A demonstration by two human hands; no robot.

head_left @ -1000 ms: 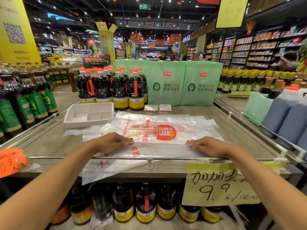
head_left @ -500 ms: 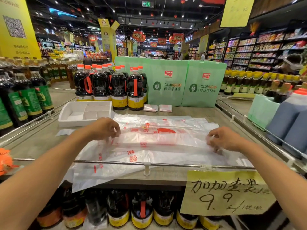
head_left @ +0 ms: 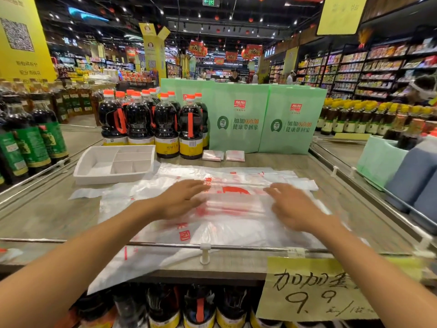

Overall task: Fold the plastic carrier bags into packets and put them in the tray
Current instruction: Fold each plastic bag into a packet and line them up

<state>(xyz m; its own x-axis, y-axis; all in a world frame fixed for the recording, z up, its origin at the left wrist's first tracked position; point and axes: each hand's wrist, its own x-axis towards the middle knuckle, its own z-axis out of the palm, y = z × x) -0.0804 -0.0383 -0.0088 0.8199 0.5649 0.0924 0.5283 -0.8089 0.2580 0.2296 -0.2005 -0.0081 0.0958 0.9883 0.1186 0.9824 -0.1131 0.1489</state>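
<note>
- The plastic carrier bag lies flat on the table, just right of the white tray and nearer to us. A long fold runs across its middle, with red print showing through.
- Our left hand and right hand press on that fold, apart from each other. Neither grip closes on anything: the fingers lie straight and flat on the film.
- More plastic lies beneath, and one sheet hangs over the table's near edge, under the metal rail, well away from the tray.
- Two folded packets sit on the table just beyond the tray's right end, at the foot of the soy sauce bottles.
- We judge the film slippery and springy, so lifting either palm too soon could let the fold open again.
- Pressing unevenly could skew the band and spoil the packet.
- The overhanging sheet could slide off and drag the stack with it.
</note>
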